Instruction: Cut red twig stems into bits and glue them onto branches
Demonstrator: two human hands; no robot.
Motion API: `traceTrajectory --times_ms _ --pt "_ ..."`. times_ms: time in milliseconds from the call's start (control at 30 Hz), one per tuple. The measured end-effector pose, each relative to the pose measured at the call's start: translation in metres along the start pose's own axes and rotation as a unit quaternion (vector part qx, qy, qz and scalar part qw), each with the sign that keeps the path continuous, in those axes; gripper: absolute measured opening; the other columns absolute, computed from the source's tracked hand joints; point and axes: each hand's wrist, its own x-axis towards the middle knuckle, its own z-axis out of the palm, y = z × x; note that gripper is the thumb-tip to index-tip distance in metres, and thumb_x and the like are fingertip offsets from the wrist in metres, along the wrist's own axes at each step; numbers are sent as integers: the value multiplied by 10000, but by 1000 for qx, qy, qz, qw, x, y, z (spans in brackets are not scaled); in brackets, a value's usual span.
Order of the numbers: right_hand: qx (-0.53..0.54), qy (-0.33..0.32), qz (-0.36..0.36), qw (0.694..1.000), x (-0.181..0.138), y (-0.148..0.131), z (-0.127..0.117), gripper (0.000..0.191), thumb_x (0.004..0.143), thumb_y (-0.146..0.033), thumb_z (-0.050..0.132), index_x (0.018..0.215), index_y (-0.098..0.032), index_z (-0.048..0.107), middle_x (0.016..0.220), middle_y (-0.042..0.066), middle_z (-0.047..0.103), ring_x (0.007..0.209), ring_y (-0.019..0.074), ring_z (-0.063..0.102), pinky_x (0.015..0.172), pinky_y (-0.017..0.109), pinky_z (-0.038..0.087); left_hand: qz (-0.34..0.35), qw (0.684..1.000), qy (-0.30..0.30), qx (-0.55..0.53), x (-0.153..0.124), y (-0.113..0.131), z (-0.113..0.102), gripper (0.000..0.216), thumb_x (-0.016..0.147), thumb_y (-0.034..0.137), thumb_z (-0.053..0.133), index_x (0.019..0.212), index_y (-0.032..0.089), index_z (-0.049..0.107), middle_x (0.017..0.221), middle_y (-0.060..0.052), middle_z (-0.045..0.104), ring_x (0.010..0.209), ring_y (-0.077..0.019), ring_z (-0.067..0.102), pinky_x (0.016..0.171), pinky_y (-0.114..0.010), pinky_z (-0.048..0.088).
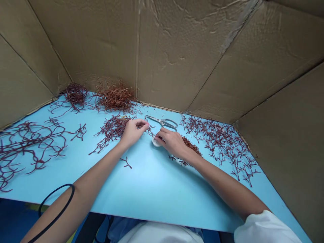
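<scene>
My left hand (134, 131) is closed in a pinch on a small dark reddish-brown branched twig (151, 131), which reaches towards the other hand. Fingers bent together, my right hand (172, 141) is over a small white round dish (156, 143); whatever its fingertips hold is hidden. Just beyond both hands lies a pair of grey-handled scissors (163, 122). A heap of branched twigs (111, 129) sits beside and behind my left hand. Short brown pieces (193, 147) are partly covered by my right hand and wrist. One loose forked twig (126, 163) lies nearer me.
Long tangled strands (32, 141) spread over the left of the light blue table (152, 192). Two bundles, one dark (76, 95) and one rust-brown (115, 97), stand at the back. Many forked twigs (222, 138) cover the right. Cardboard walls (162, 50) enclose the table.
</scene>
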Motion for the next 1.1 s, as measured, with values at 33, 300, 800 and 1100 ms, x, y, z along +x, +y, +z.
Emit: traceTrajectory --times_ms 33,300,800,1100 --pt "2 0 -1 1000 1 0 0 219 1085 -298 569 1102 -213 770 1125 58 747 847 169 647 608 292 276 1 1000 1 -1 0 0 0 246 793 419 711 807 178 758 754 -61 758 691 -200 669 613 -299 535" --pt "66 45 -11 997 -2 7 0 174 1067 -296 603 1064 -208 753 1066 49 735 867 162 642 663 278 344 2 1000 12 -6 1 2 -2 235 795 400 710 824 172 759 753 -49 759 703 -190 680 668 -303 549" --pt "114 148 -45 981 -24 34 0 158 1053 -279 604 1040 -208 745 993 75 769 863 204 684 764 312 486 -16 999 -34 4 -7 9 7 107 797 242 717 848 164 769 859 -76 807 763 -194 727 755 -329 590" --pt "92 144 -78 982 -29 31 15 268 1089 -313 538 1089 -221 790 1046 87 775 928 200 702 780 298 515 -27 998 -59 8 -8 9 6 86 771 220 734 829 165 767 866 -73 811 791 -207 747 792 -343 612"
